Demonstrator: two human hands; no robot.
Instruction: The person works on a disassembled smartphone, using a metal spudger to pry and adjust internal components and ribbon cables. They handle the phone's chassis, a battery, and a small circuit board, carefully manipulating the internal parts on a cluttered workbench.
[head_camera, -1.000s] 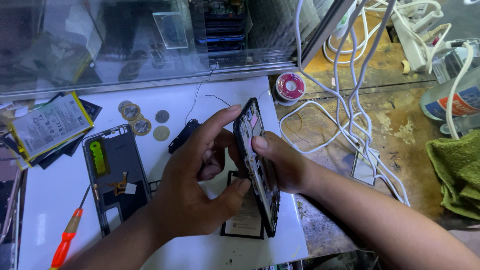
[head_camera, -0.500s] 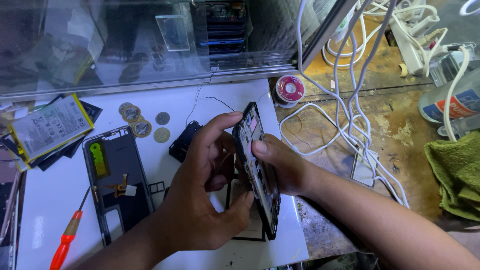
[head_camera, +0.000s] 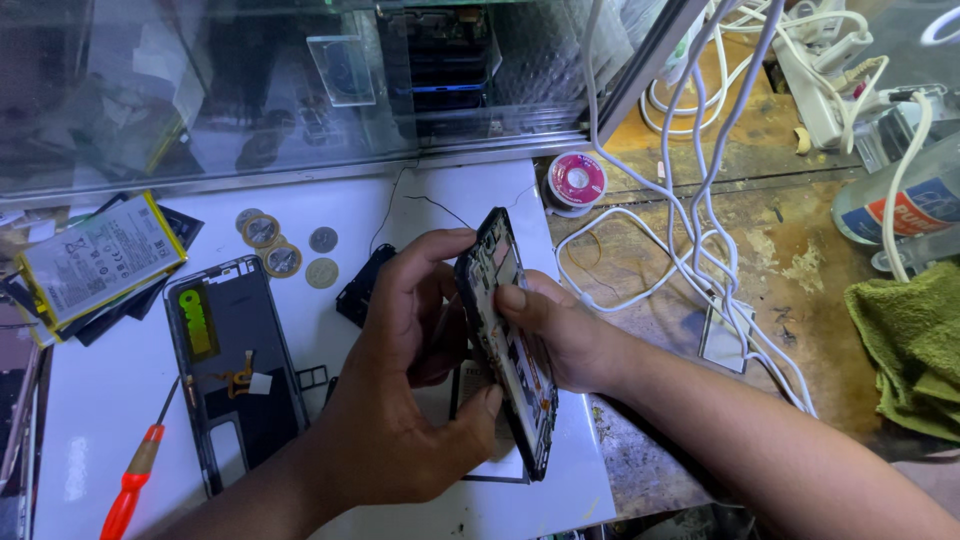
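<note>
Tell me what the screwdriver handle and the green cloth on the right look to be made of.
Screwdriver: the handle looks like glossy orange-red plastic, with a thin bare-metal shaft. Green cloth: apparently terry towelling, judging by its fuzzy, matte, rumpled surface.

This is a phone repair workbench: a white work mat (head_camera: 470, 190) carries a stripped black phone back frame (head_camera: 232, 370), a flat yellow-edged battery (head_camera: 95, 258), a red-handled screwdriver (head_camera: 135, 480) and a pink spool of solder wire (head_camera: 577, 180), beside tangled white charging cables (head_camera: 700, 200) on a worn wooden counter (head_camera: 800, 260).
</note>
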